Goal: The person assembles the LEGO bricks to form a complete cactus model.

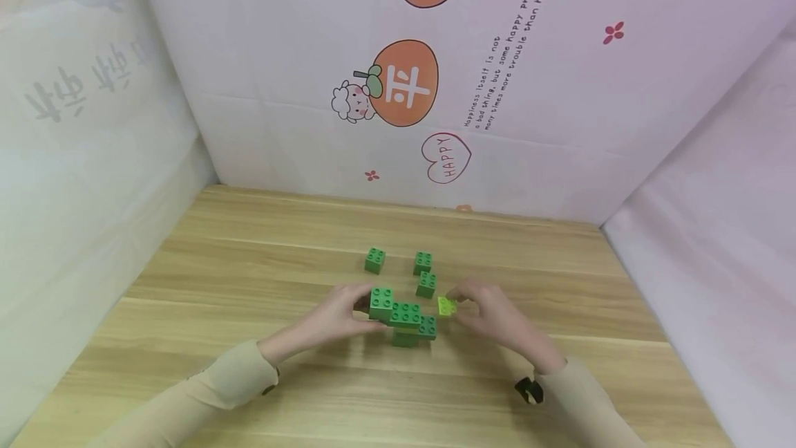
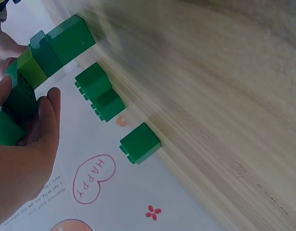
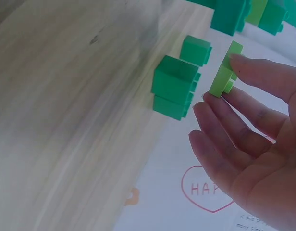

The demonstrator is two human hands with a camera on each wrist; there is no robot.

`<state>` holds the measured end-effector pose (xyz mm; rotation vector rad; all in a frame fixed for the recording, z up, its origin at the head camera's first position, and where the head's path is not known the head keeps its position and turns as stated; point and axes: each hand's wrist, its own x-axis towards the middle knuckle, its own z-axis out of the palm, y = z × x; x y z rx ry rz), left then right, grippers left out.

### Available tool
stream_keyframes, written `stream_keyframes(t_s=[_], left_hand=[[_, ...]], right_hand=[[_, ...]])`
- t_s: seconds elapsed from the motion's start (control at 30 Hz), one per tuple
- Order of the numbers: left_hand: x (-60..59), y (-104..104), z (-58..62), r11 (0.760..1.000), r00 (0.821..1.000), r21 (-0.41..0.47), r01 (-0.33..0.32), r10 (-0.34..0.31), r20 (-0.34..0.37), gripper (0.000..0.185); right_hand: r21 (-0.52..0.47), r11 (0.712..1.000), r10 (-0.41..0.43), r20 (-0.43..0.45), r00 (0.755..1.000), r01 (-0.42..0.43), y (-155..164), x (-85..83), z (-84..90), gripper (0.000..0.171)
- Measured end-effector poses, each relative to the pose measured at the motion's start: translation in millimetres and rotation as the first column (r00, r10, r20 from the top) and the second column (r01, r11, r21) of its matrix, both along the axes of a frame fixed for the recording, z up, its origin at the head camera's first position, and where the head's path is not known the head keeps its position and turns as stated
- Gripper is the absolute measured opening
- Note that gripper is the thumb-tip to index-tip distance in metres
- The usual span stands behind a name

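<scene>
My left hand (image 1: pixel 361 311) grips a stack of green bricks (image 1: pixel 401 320), in which one lime layer (image 2: pixel 31 70) shows, and holds it just above the wooden table (image 1: pixel 249 275). Its thumb (image 2: pixel 49 113) wraps the stack's near side. Just right of the stack, my right hand (image 1: pixel 459 305) pinches a thin lime-green plate (image 1: pixel 446 305) at its edge. In the right wrist view its fingertips (image 3: pixel 249 65) lie against the lime plate (image 3: pixel 225 72).
Three loose green bricks lie behind the hands: one at the back left (image 1: pixel 374 260), one at the back right (image 1: pixel 423 263), one nearer (image 1: pixel 425 284). Printed paper walls (image 1: pixel 435 88) close the table on three sides. Beige sleeves (image 1: pixel 218 382) cover both forearms.
</scene>
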<state>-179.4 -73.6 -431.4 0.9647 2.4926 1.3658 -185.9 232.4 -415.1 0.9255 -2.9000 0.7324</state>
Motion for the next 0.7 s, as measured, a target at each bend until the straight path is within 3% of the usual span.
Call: stream_keyframes(t_s=[0.23,0.7], left_hand=[[0.0,0.1,-2.1,1.0,0.999,0.007,-0.011,0.011,0.044,0.045],[-1.1,0.2,-6.5,1.0,0.998,0.026,-0.006,0.004,0.062,0.046]], right_hand=[[-0.039,0.997,0.062,-0.055,0.997,-0.064,-3.5,8.9,4.8,0.029],[-0.017,0.994,0.111,-0.04,0.993,-0.111,-10.2,17.8,9.4,0.031]])
